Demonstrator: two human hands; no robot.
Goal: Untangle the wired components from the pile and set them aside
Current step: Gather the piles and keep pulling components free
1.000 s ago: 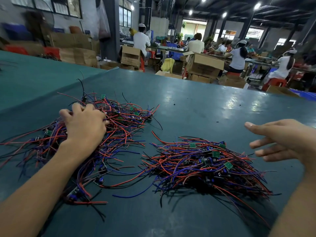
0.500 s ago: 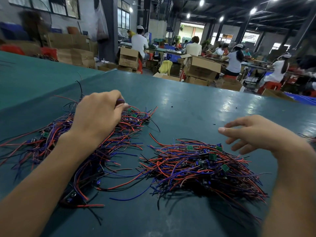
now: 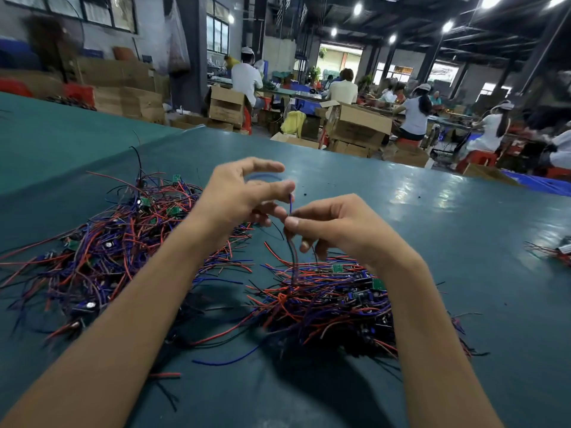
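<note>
Left hand (image 3: 244,196): your fingertips pinch the wire (image 3: 291,204); forefinger lifted clear.
Right hand (image 3: 336,230): at 3 o'clock of the left; thumb and forefinger pinch the same wire.
Wire run: hangs toward 6 o'clock into the right pile (image 3: 324,301).
Left pile (image 3: 117,242): at 9 o'clock on the table (image 3: 448,257).

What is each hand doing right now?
Left hand: pinching a blue wire.
Right hand: pinching the same blue wire lower down.

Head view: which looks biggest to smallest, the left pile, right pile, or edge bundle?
1. left pile
2. right pile
3. edge bundle, partly cut off by the frame, so its full size is unsure.
</note>
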